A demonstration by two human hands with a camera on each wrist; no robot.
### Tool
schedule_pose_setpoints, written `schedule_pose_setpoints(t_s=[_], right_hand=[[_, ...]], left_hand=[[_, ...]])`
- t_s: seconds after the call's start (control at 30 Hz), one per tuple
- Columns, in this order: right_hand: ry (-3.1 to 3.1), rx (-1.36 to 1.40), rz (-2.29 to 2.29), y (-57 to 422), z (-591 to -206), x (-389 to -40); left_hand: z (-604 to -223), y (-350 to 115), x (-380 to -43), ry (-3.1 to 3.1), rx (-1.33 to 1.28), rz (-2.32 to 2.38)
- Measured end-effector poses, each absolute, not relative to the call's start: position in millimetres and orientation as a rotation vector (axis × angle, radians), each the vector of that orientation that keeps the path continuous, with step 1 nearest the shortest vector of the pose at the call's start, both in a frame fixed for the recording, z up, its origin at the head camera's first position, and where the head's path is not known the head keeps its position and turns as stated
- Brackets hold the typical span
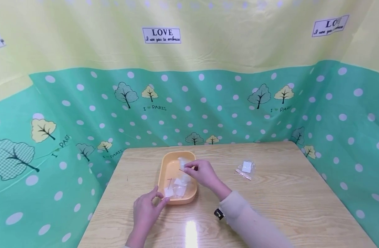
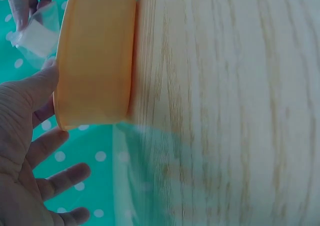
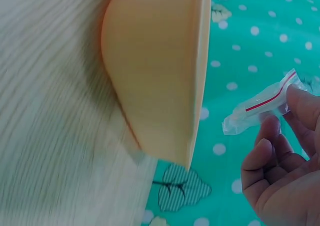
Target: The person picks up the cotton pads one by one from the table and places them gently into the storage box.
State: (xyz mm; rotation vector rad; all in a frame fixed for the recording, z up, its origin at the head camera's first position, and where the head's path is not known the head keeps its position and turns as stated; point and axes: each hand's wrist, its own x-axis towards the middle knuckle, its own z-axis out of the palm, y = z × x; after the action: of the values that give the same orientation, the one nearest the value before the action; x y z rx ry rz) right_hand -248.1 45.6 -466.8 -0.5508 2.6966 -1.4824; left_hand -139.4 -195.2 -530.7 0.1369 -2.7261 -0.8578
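Note:
A shallow orange plastic tray [image 1: 161, 175] stands on the table. Inside it lie several small clear zip bags [image 1: 179, 189] with white contents. My left hand [image 1: 147, 208] holds the tray's near left corner, the thumb on the front rim and a finger at the left side; its other fingers [image 2: 65, 181] are spread apart. Over the tray's right side, my right hand [image 1: 204, 174] pinches a small zip bag [image 3: 265, 103] with a red seal line between thumb and fingers. That bag hangs above the rim, with part of its edge hidden by the fingers.
Another small zip bag [image 1: 246, 167] with a white square inside lies on the wooden table [image 1: 279, 193], right of the tray. A green and yellow printed curtain [image 1: 208, 106] encloses the table at the back and sides.

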Motion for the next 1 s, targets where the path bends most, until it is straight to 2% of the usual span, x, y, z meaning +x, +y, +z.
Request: schedule_pose_setpoints(t_s=[0.53,1.0], right_hand=[[2.721,-0.654,-1.335,8,-482,-240],[2.704,-0.67,-1.296,5,-485,-234]], left_hand=[[-534,-197,-139,-2.726,0.114,-0.843],[-533,-197,-139,-2.713,0.108,-0.84]])
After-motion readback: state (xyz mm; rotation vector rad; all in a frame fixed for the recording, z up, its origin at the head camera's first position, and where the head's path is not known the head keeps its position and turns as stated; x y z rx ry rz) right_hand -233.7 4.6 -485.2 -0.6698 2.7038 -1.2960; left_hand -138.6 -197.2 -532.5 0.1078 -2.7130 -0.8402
